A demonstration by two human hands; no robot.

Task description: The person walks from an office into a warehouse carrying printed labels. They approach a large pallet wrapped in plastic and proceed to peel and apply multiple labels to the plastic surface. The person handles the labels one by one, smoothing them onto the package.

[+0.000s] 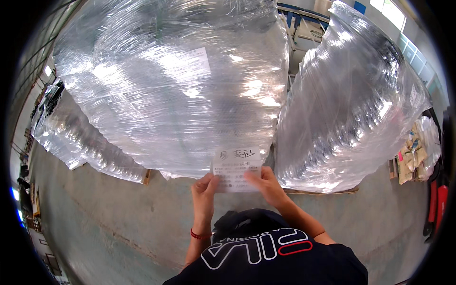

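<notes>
A white paper card (236, 164) with printed lines and handwriting at its top is held up in front of me. My left hand (204, 186) pinches its lower left edge between thumb and fingers. On the lower right, my right hand (267, 183) grips it, thumb lying across the front. Just beyond the card stands a tall load wrapped in shiny clear stretch film (190, 114). Another white printed sheet (191, 62) shows on that load, higher up. Whether the held card touches the film, I cannot tell.
A second film-wrapped load (342, 109) stands at the right, a wooden pallet edge (327, 191) under it. Another wrapped load (90, 133) is at the left. Brown packages in film (415, 154) and a red object (441, 204) are at far right. Concrete floor (128, 213) lies around me.
</notes>
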